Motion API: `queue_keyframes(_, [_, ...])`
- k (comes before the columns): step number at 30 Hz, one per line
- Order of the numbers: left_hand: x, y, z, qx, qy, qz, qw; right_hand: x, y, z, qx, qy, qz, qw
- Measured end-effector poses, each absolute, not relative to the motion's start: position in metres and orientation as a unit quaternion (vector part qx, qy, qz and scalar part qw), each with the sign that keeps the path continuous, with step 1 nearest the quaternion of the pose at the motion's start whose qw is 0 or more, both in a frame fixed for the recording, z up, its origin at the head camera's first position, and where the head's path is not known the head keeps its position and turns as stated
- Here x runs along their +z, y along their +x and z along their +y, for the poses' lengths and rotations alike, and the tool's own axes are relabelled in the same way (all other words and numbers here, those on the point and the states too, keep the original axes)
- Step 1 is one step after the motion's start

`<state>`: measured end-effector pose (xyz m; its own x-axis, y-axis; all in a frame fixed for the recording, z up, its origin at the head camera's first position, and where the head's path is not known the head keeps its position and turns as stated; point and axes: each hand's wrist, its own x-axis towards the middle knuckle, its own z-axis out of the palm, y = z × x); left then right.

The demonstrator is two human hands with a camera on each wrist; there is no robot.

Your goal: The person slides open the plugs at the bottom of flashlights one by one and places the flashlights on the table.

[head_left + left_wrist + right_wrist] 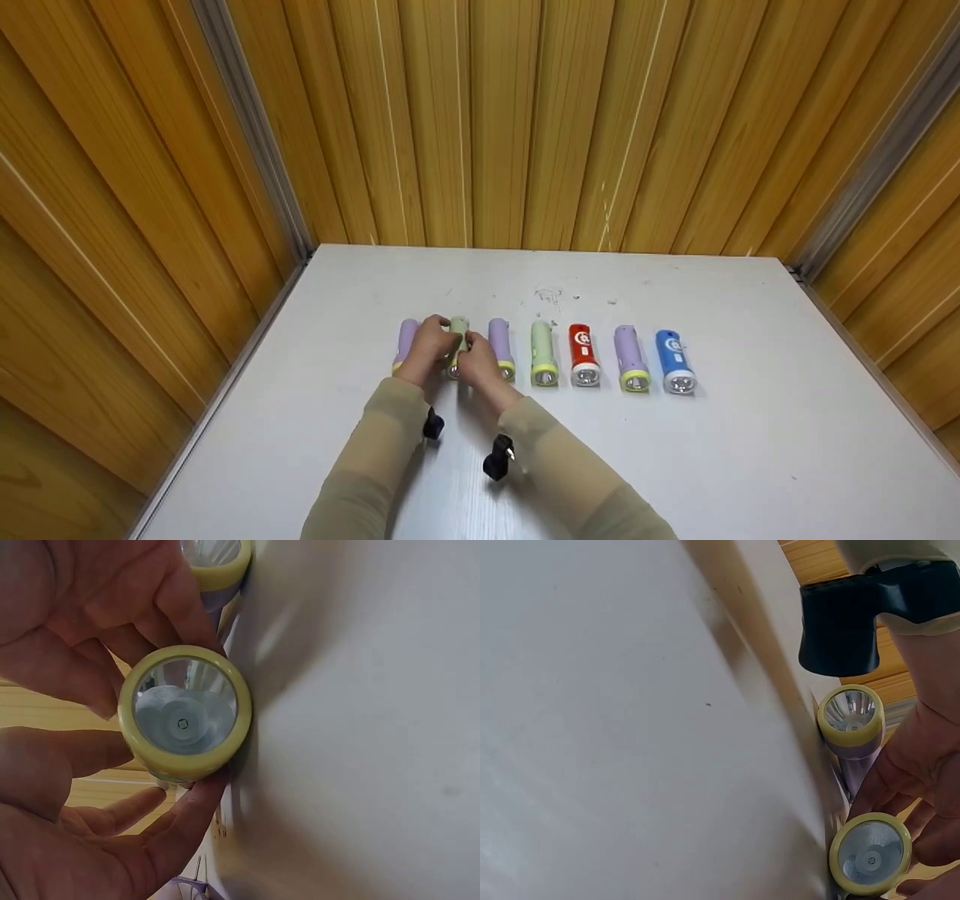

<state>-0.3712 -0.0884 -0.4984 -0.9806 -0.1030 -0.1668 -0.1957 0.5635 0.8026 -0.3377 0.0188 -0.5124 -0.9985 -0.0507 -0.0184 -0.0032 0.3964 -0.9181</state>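
Both hands are on a light green flashlight [459, 325] with a yellow rim around its lens. My left hand [429, 349] grips it from the left, fingers near its back end. From the other side my right hand [481, 364] holds it, thumb and fingers along the body. In the left wrist view its lens [184, 716] faces the camera, with fingers curled about the body behind the rim. A purple flashlight [407, 336] lies just left of my left hand, partly covered by it. Another purple flashlight [500, 337] is close to my right hand.
The row continues rightward with a second green flashlight [542, 345], a red one [580, 337], a purple one [628, 349] and a blue one [671, 349], lenses toward me. They lie on a white table [750, 450]. Wood-patterned walls [502, 127] enclose its back and sides.
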Motion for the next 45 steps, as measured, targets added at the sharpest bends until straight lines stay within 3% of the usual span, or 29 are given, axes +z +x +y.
queue_keyframes(11, [-0.500, -0.373, -0.088, 0.450, -0.090, 0.887, 0.043, -0.514, -0.336, 0.017, -0.542, -0.017, 0.840, 0.012])
queue_keyframes(22, [-0.493, -0.373, -0.085, 0.477, -0.074, 0.876, 0.004, -0.507, -0.335, 0.020, -0.582, -0.009, 0.813, 0.013])
queue_keyframes(45, [-0.480, -0.353, -0.068, 0.594, -0.044, 0.802, -0.052, -0.493, -0.325, 0.057, -0.640, -0.024, 0.768, -0.013])
